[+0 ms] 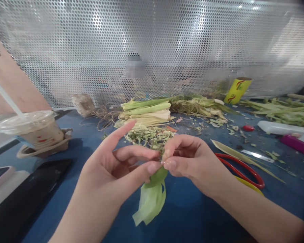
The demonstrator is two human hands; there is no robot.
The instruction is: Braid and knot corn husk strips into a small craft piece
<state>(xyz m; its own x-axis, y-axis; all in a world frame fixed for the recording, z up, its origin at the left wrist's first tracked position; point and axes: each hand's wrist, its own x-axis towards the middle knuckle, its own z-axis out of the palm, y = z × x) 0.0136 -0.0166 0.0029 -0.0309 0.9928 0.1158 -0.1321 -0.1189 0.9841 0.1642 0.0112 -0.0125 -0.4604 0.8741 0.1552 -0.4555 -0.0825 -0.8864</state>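
Observation:
Between my two hands hangs a piece of green corn husk, its pale strips dangling below my fingers over the blue table. My left hand pinches its top edge between thumb and a finger, with the index finger raised. My right hand pinches at the same spot, thumb against bent fingers; a tiny whitish bit shows at its fingertips, too small to name. The fingertips of both hands nearly meet. Just behind them lie a heap of shredded greenish strips and a stack of flat husks.
To the left stand a lidded drink cup with a straw and a black flat object. Red-handled scissors, a blade, and a yellow tube lie or stand at right. A perforated metal screen closes off the back.

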